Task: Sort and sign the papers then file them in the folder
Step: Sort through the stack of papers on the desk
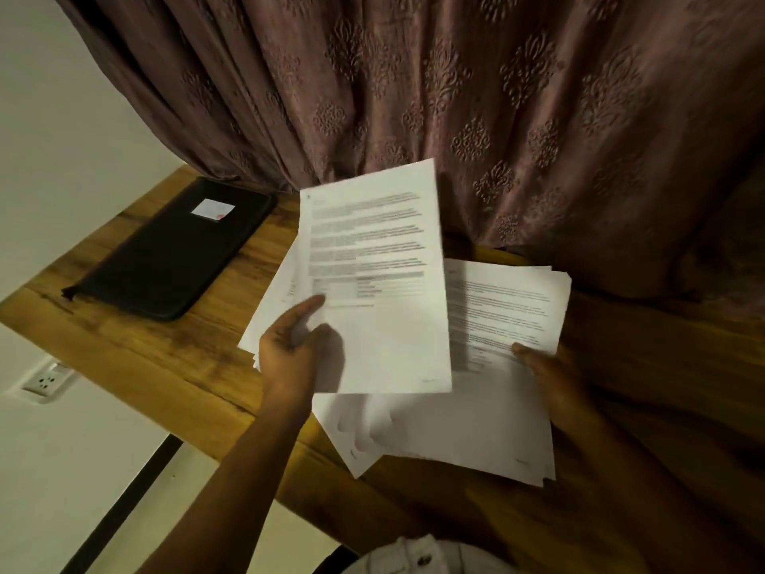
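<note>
My left hand holds a printed sheet by its lower left edge, thumb on top, lifted above the table. Under that sheet, at its left, lie a few more white sheets. A loose pile of printed papers is spread on the wooden table to the right. My right hand rests on the right side of this pile, thumb on the top page. A closed black folder with a small white label lies at the table's far left.
A dusky pink patterned curtain hangs right behind the table and touches its far edge. A white wall with a power socket lies to the left, below the table edge.
</note>
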